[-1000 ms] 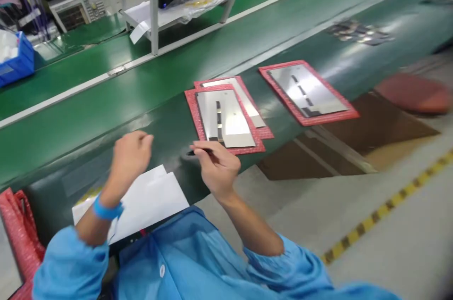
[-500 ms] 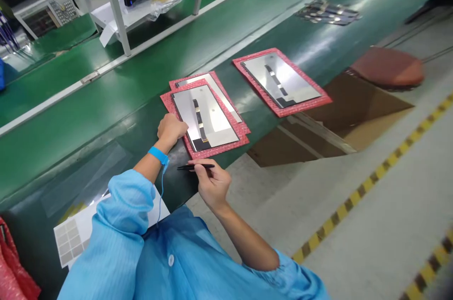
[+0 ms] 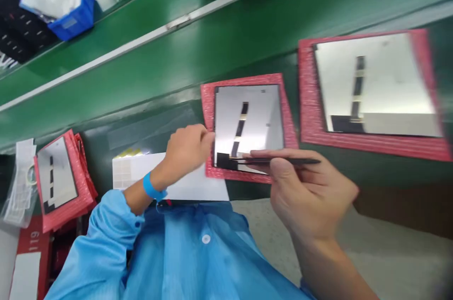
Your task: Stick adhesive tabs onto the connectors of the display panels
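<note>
A display panel with a mirror-like back and a dark flex strip lies on a pink bubble-wrap sheet in front of me. My left hand, wearing a blue wrist strap, is closed at the left edge of that sheet and panel; its fingertips are partly hidden. Black tweezers are pinched between the thumb and fingers of my right hand. The tips of the tweezers point left, over the panel's lower part near the foot of the flex strip.
Another panel on bubble wrap lies to the right. Under my left arm is a white sheet with grey squares. A stack of wrapped panels sits far left, beside labels in a bag. Beyond the rail stands a blue bin.
The panel and its bubble wrap have come left and nearer with my left hand, away from the other panels. My right hand has brought the tweezers over the panel. The view has swung left.
</note>
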`<action>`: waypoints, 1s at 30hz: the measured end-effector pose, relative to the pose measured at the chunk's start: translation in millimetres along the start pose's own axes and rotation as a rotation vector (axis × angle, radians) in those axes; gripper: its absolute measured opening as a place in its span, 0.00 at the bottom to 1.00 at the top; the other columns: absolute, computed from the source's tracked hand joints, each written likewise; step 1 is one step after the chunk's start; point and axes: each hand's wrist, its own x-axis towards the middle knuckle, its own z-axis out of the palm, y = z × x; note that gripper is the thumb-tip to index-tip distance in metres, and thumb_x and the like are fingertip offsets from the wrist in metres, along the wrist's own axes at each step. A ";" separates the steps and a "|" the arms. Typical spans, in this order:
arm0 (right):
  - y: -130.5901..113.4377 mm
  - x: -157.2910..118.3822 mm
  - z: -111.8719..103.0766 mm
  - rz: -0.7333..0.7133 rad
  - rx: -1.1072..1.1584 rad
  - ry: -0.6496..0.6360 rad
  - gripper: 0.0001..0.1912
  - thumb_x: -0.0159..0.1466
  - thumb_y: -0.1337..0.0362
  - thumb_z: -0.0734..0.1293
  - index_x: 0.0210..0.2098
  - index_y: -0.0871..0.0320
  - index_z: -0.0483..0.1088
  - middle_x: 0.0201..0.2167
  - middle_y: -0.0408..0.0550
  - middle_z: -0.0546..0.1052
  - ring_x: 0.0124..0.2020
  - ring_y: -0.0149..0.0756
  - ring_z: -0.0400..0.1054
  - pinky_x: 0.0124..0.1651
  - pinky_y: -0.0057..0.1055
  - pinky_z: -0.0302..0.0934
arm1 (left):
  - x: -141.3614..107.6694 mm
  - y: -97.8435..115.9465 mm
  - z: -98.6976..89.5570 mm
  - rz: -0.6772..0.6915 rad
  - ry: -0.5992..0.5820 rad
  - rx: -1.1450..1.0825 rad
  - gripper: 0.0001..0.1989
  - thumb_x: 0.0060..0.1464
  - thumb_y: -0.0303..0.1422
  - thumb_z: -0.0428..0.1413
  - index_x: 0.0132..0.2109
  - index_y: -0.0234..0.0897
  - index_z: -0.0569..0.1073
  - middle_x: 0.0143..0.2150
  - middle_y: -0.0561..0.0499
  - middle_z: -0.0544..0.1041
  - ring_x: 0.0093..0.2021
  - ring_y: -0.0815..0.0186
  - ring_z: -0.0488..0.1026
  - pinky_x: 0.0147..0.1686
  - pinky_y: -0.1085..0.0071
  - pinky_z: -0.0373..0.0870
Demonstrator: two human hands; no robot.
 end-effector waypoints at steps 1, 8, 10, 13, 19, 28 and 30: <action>-4.9 0.6 9.7 0.019 0.005 -0.039 0.06 0.68 0.60 0.78 0.41 0.54 0.81 0.38 0.47 0.86 0.38 0.41 0.84 0.45 0.37 0.83 | -17.2 -5.6 -2.0 0.053 -0.016 -0.046 0.10 0.70 0.39 0.59 0.45 0.42 0.84 0.48 0.48 0.86 0.51 0.57 0.81 0.52 0.64 0.72; -11.3 -3.8 73.4 0.097 0.086 -0.521 0.03 0.70 0.63 0.76 0.43 0.51 0.82 0.39 0.46 0.87 0.40 0.37 0.85 0.44 0.28 0.82 | -101.8 -60.0 -6.6 0.098 0.111 -0.337 0.14 0.71 0.38 0.58 0.39 0.38 0.83 0.33 0.53 0.83 0.33 0.67 0.76 0.35 0.72 0.70; -7.9 -3.6 87.8 0.074 0.078 -0.666 0.05 0.69 0.64 0.77 0.44 0.50 0.83 0.40 0.45 0.87 0.40 0.37 0.85 0.43 0.27 0.82 | -110.9 -78.1 -9.8 0.091 0.103 -0.351 0.16 0.72 0.39 0.58 0.36 0.38 0.83 0.29 0.55 0.81 0.31 0.68 0.76 0.32 0.73 0.70; -1.0 1.4 113.7 0.059 0.038 -0.780 0.03 0.67 0.63 0.79 0.41 0.49 0.83 0.37 0.44 0.87 0.37 0.38 0.85 0.40 0.28 0.82 | -116.6 -111.3 -14.6 0.074 0.162 -0.316 0.13 0.72 0.39 0.58 0.43 0.40 0.84 0.39 0.52 0.85 0.40 0.65 0.81 0.43 0.71 0.76; 43.3 16.7 180.0 0.101 0.018 -0.634 0.07 0.63 0.66 0.80 0.34 0.55 0.79 0.31 0.43 0.85 0.30 0.35 0.82 0.34 0.27 0.80 | -111.8 -177.0 -4.6 -0.127 0.438 -0.024 0.21 0.70 0.36 0.57 0.66 0.36 0.76 0.72 0.35 0.70 0.72 0.41 0.61 0.71 0.40 0.56; 74.3 19.1 189.3 0.169 -0.081 -0.594 0.12 0.66 0.56 0.80 0.36 0.54 0.77 0.31 0.42 0.83 0.33 0.35 0.83 0.33 0.28 0.79 | -108.9 -185.6 1.7 -0.039 0.405 0.302 0.29 0.70 0.44 0.59 0.73 0.42 0.69 0.74 0.35 0.66 0.70 0.42 0.61 0.62 0.49 0.62; 70.4 18.7 190.3 0.152 -0.098 -0.559 0.10 0.66 0.60 0.80 0.35 0.54 0.77 0.30 0.41 0.83 0.32 0.34 0.82 0.32 0.26 0.78 | -108.9 -184.3 1.1 -0.044 0.403 0.300 0.29 0.70 0.43 0.59 0.73 0.42 0.69 0.74 0.35 0.66 0.70 0.42 0.62 0.61 0.49 0.62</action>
